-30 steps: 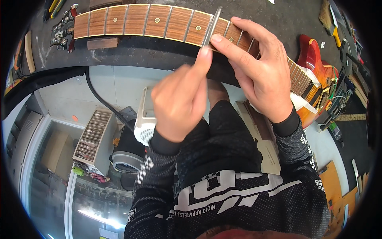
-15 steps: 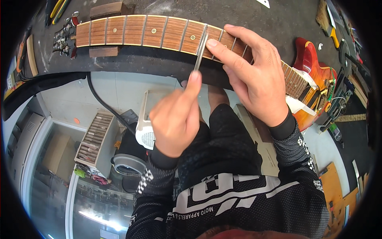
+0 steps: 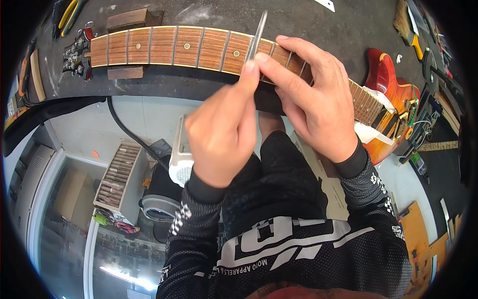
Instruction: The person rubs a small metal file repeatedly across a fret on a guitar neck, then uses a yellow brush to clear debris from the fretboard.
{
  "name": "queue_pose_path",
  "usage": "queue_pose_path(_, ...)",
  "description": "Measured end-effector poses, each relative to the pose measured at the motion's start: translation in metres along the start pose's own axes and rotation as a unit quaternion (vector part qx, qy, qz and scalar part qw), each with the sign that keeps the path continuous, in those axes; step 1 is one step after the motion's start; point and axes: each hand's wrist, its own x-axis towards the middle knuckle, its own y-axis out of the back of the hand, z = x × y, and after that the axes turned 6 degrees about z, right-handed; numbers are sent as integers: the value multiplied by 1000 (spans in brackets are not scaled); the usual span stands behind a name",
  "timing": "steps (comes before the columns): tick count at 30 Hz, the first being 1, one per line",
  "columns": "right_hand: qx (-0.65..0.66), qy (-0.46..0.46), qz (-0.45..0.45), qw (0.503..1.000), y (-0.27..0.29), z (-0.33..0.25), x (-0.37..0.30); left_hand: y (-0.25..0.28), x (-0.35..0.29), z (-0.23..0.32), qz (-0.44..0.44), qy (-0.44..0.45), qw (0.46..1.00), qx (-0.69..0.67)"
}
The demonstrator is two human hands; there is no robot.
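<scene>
My left hand [image 3: 221, 129] is closed on a slim metal file [image 3: 260, 34]. The file lies crosswise on a guitar neck [image 3: 211, 47] with a brown fretboard, along one of its frets. Its tip sticks out past the far edge of the neck. My right hand [image 3: 321, 94] grips the neck just right of the file. One fingertip lies next to the file, another reaches the far edge, and the thumb is partly hidden at the near edge. The headstock [image 3: 77, 54] points left.
Wooden blocks [image 3: 125, 73] sit by the neck on the dark bench [image 3: 209, 15]. A red sunburst guitar body [image 3: 388, 89] with tape lies at the right, near a yellow-handled brush [image 3: 412, 37]. Pliers [image 3: 72, 17] rest at the far left. A white fan-like device [image 3: 180, 164] stands below the bench.
My left hand has pushed the file away from me across the neck, so its tip now passes the far edge. My right hand stays in nearly the same place.
</scene>
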Motion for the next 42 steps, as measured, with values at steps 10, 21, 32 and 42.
queue_pose_path(10, 16, -7, -7, 1000, 1, -1, 0, 2, 1, 3, 1, 7, 1000, -6)
queue_pose_path(21, 24, -7, 9, 1000, -3, 5, -1, -3, 5, 4, 9, 15, 999, -27)
queue_pose_path(32, 23, -10, -5, 1000, 1, 3, 0, 5, -3, 5, -13, 20, 1000, -13)
queue_pose_path(42, 22, -11, -2, 1000, 1, 2, 0, 5, -3, 5, -11, 14, 1000, -9)
